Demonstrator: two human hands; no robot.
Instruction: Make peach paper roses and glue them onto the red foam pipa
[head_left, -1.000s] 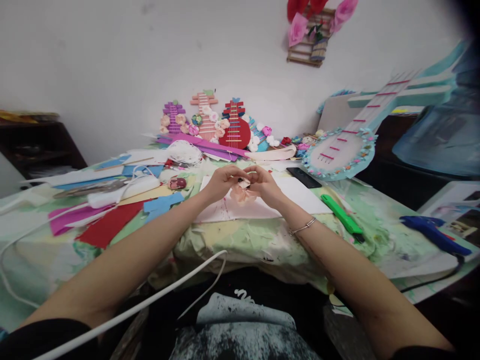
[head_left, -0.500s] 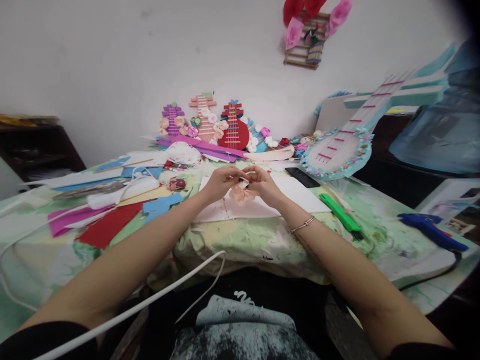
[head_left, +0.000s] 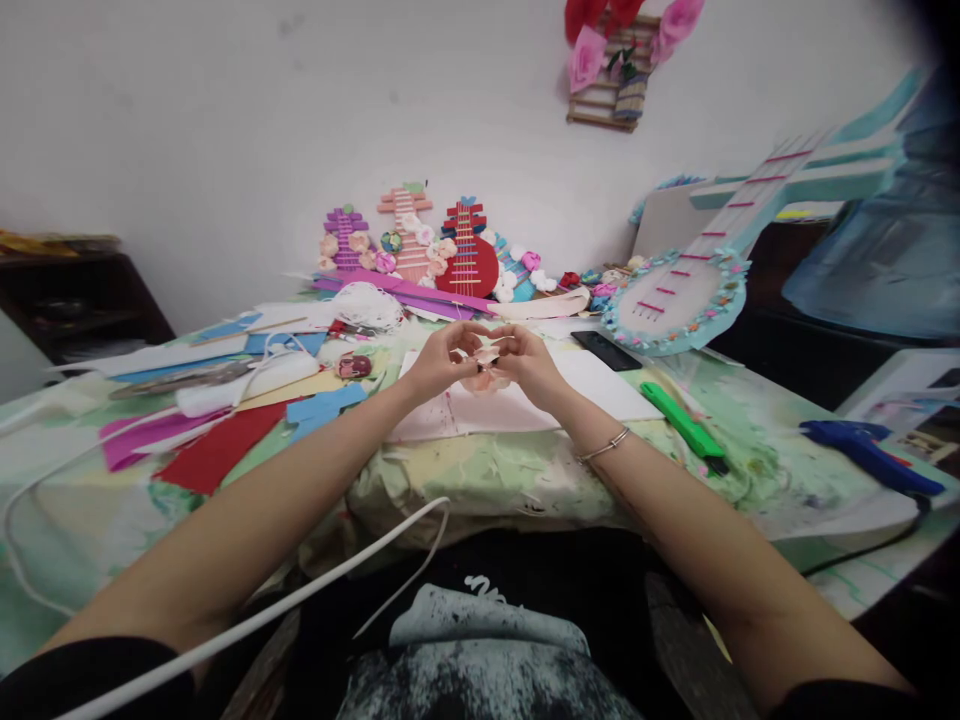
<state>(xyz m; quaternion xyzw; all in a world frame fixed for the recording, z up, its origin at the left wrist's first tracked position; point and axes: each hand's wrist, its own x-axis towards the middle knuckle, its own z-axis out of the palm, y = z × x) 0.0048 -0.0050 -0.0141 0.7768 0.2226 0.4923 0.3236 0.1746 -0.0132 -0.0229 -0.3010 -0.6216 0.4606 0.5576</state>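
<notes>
Between my two hands is a small peach-coloured craft flower [head_left: 486, 380], held just above a white sheet [head_left: 600, 390]. My left hand [head_left: 444, 362] curls its fingers and thumb round the flower's left side. From the right, my right hand [head_left: 526, 366] pinches the flower, its fingertips close to those of the left. A pale petal shows at the top between the fingertips. Part of the flower is hidden by the fingers.
A green utility knife [head_left: 684, 420] and a black phone [head_left: 606, 350] lie to the right, with a blue glue gun [head_left: 870, 452] beyond. Red felt [head_left: 225, 445] and blue scraps [head_left: 324, 408] lie left. A white cable [head_left: 300, 600] crosses in front. Small decorated lutes [head_left: 466, 262] stand behind.
My fingers have shifted on the flower and my left hand's fingers have spread a little, so a pale petal at its top shows more. The flower has risen slightly.
</notes>
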